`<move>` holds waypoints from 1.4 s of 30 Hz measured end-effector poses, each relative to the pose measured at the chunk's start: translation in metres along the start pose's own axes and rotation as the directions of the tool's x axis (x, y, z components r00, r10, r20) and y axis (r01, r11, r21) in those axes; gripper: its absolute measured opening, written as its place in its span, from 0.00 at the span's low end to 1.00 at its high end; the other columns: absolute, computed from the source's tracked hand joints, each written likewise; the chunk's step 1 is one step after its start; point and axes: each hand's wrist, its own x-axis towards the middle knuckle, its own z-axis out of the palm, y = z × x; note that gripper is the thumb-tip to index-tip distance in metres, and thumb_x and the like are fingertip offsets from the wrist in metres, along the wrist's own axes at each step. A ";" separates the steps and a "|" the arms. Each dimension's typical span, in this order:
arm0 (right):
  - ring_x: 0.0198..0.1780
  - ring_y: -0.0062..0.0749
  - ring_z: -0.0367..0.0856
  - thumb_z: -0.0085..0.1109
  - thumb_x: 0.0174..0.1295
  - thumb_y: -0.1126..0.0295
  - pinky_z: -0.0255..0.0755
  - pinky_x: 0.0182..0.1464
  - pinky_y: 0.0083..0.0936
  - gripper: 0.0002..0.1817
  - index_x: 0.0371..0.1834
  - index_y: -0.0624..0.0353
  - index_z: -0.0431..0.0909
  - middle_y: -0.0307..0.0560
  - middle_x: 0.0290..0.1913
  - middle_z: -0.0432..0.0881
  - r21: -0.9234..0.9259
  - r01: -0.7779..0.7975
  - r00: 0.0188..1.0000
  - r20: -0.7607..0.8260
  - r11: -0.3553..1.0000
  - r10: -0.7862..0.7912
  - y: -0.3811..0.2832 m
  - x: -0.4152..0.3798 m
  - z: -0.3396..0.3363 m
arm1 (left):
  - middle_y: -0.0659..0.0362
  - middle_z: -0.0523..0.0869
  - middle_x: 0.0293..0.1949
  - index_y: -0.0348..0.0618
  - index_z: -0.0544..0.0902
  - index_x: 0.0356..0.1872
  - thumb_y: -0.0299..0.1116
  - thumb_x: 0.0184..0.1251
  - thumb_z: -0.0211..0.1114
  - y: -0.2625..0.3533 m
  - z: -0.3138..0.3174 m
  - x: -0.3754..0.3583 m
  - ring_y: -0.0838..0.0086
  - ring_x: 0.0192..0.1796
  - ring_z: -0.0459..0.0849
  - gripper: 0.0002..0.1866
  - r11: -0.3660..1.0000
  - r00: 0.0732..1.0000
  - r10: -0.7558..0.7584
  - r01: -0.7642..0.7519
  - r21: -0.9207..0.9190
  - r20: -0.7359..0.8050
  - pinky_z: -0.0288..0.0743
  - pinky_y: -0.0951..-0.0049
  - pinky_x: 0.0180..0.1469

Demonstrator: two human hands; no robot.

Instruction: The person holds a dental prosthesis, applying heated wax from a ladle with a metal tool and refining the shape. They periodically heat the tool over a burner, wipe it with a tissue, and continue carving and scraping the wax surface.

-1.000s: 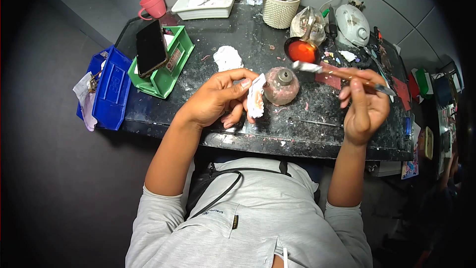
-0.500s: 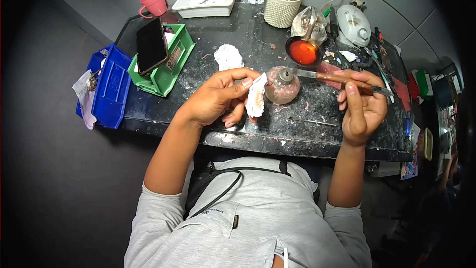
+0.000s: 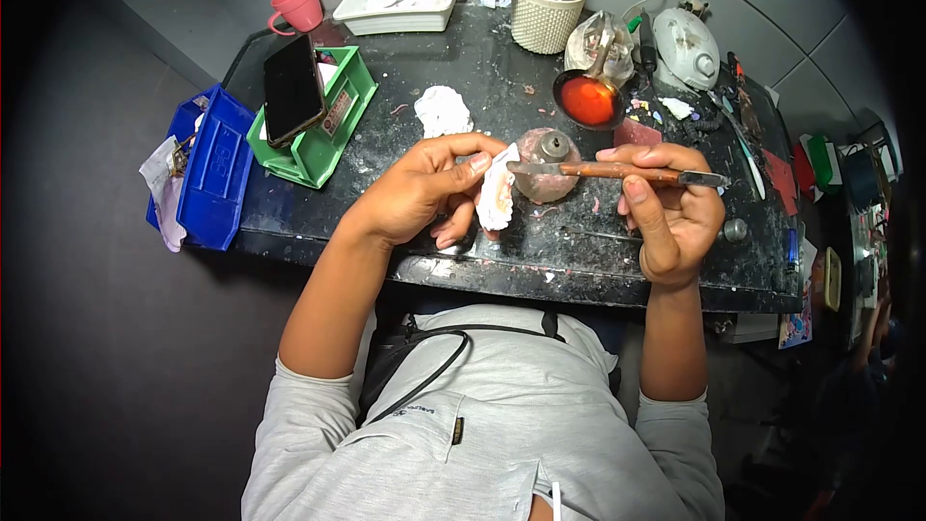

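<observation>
My left hand (image 3: 424, 188) pinches a small white plaster dental cast (image 3: 496, 195) with a yellowish-pink patch on its face. Between the fingers of my right hand (image 3: 675, 207) lies a wax knife (image 3: 617, 171) with a wooden handle and metal ends. Its flat blade tip is at the upper right edge of the cast. Just behind the blade stands a round spirit burner (image 3: 547, 185), its glass smeared pink and a metal wick holder on top. A dark ladle (image 3: 590, 99) of glossy red-orange wax sits farther back.
On the left are a green bin (image 3: 313, 154) with a phone (image 3: 294, 92) on it and a blue bin (image 3: 212, 174). A white plaster lump (image 3: 444, 112), white tray (image 3: 400, 0), pink mug (image 3: 297, 6) and woven basket (image 3: 548, 21) stand behind. Tools (image 3: 743, 140) lie at right.
My right hand has moved left and slightly down, bringing the knife blade from over the burner's wick to the cast. A small metal cap now shows beside that hand. My left hand stays put.
</observation>
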 end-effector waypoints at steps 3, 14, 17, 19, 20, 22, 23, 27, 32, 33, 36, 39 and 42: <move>0.49 0.39 0.87 0.58 0.66 0.81 0.80 0.55 0.29 0.12 0.51 0.67 0.71 0.62 0.46 0.85 -0.027 0.027 1.000 0.010 0.999 -0.027 0.001 0.000 -0.001 | 0.48 0.86 0.27 0.30 0.74 0.60 0.40 0.80 0.54 0.000 -0.001 0.000 0.79 0.11 0.74 0.21 1.000 1.000 0.002 -0.002 -0.001 -0.003 0.64 0.82 0.12; 0.45 0.30 0.86 0.59 0.67 0.80 0.77 0.46 0.21 0.12 0.51 0.66 0.72 0.62 0.47 0.86 -0.031 0.023 1.000 0.015 0.999 -0.023 0.001 0.001 -0.001 | 0.47 0.86 0.27 0.30 0.73 0.61 0.40 0.80 0.54 0.001 0.000 -0.001 0.79 0.12 0.74 0.21 1.000 1.000 0.005 -0.005 0.005 -0.002 0.65 0.82 0.12; 0.45 0.31 0.86 0.59 0.67 0.80 0.77 0.47 0.22 0.12 0.51 0.66 0.72 0.62 0.47 0.86 -0.022 0.016 1.000 0.003 1.000 -0.016 0.000 0.001 0.000 | 0.47 0.86 0.27 0.30 0.73 0.60 0.40 0.80 0.54 0.000 0.000 0.000 0.79 0.11 0.74 0.22 1.000 1.000 0.003 -0.003 0.016 -0.008 0.65 0.81 0.12; 0.45 0.31 0.86 0.59 0.67 0.80 0.78 0.47 0.21 0.12 0.51 0.66 0.72 0.62 0.47 0.86 -0.022 0.023 1.000 0.004 0.999 -0.023 0.000 0.001 0.001 | 0.47 0.86 0.27 0.30 0.73 0.60 0.40 0.79 0.54 0.000 0.000 0.000 0.79 0.11 0.73 0.22 1.000 1.000 0.010 -0.010 0.017 0.006 0.64 0.81 0.12; 0.46 0.32 0.86 0.59 0.67 0.80 0.78 0.46 0.21 0.12 0.51 0.66 0.72 0.62 0.46 0.86 -0.022 0.031 1.000 0.005 0.999 -0.031 0.000 0.001 0.001 | 0.47 0.86 0.27 0.30 0.73 0.60 0.40 0.79 0.54 0.000 0.000 0.000 0.79 0.11 0.73 0.22 1.000 1.000 0.010 -0.010 0.017 0.005 0.64 0.81 0.12; 0.46 0.33 0.86 0.58 0.67 0.80 0.78 0.47 0.22 0.12 0.51 0.66 0.72 0.62 0.46 0.86 -0.028 0.013 1.000 0.003 1.000 -0.013 -0.001 0.000 -0.002 | 0.47 0.86 0.27 0.30 0.73 0.60 0.40 0.79 0.54 0.001 0.001 0.000 0.79 0.11 0.73 0.21 1.000 1.000 0.008 -0.008 0.005 0.004 0.64 0.81 0.12; 0.47 0.34 0.86 0.58 0.67 0.80 0.79 0.48 0.23 0.12 0.51 0.67 0.72 0.62 0.46 0.86 -0.034 -0.005 1.000 0.000 0.999 0.005 -0.001 0.000 -0.003 | 0.47 0.86 0.27 0.30 0.73 0.60 0.40 0.79 0.54 0.000 0.000 0.000 0.79 0.11 0.73 0.21 1.000 1.000 0.008 -0.008 0.005 0.004 0.64 0.81 0.12; 0.48 0.37 0.87 0.58 0.67 0.80 0.80 0.50 0.26 0.11 0.51 0.67 0.72 0.62 0.46 0.86 -0.038 0.047 0.999 0.006 0.998 -0.047 0.000 0.001 -0.001 | 0.48 0.86 0.27 0.30 0.74 0.61 0.39 0.80 0.54 -0.001 -0.001 0.000 0.80 0.11 0.74 0.21 1.000 1.000 0.013 -0.013 -0.012 0.017 0.64 0.81 0.12; 0.49 0.40 0.87 0.58 0.67 0.81 0.80 0.54 0.30 0.11 0.51 0.67 0.72 0.61 0.46 0.85 -0.039 0.025 1.000 0.008 0.999 -0.024 0.001 0.000 0.001 | 0.48 0.86 0.27 0.31 0.74 0.61 0.38 0.80 0.54 -0.001 0.000 0.000 0.80 0.12 0.74 0.21 1.000 1.000 -0.001 0.001 -0.017 0.011 0.65 0.82 0.12; 0.49 0.40 0.87 0.58 0.67 0.81 0.80 0.54 0.30 0.11 0.51 0.67 0.72 0.61 0.46 0.85 -0.039 0.025 1.000 0.008 0.999 -0.025 0.001 0.001 0.001 | 0.48 0.86 0.27 0.31 0.74 0.61 0.38 0.80 0.54 -0.001 0.000 0.000 0.80 0.12 0.74 0.21 1.000 1.000 -0.003 0.003 -0.012 0.010 0.65 0.82 0.12; 0.50 0.41 0.87 0.58 0.67 0.81 0.80 0.55 0.31 0.11 0.51 0.67 0.71 0.61 0.46 0.85 -0.038 0.039 0.999 0.015 0.999 -0.038 0.001 0.002 0.000 | 0.49 0.86 0.27 0.30 0.74 0.61 0.38 0.79 0.54 0.000 0.000 0.000 0.80 0.12 0.74 0.21 1.000 1.000 -0.001 0.001 -0.007 0.011 0.65 0.82 0.12; 0.50 0.40 0.87 0.58 0.67 0.81 0.80 0.55 0.31 0.11 0.51 0.67 0.71 0.62 0.46 0.85 -0.035 0.042 0.999 0.018 0.998 -0.042 0.001 0.001 0.000 | 0.49 0.86 0.27 0.30 0.74 0.60 0.39 0.79 0.54 -0.001 0.001 0.000 0.80 0.11 0.73 0.21 1.000 1.000 0.000 0.000 -0.008 0.010 0.64 0.82 0.12; 0.50 0.40 0.87 0.58 0.67 0.81 0.80 0.55 0.31 0.11 0.51 0.68 0.71 0.62 0.47 0.85 -0.035 0.035 0.999 0.023 0.999 -0.034 0.001 0.001 0.000 | 0.53 0.85 0.27 0.32 0.75 0.60 0.39 0.80 0.54 0.000 0.000 -0.001 0.81 0.12 0.73 0.20 1.000 1.000 -0.012 0.011 0.005 0.009 0.63 0.81 0.13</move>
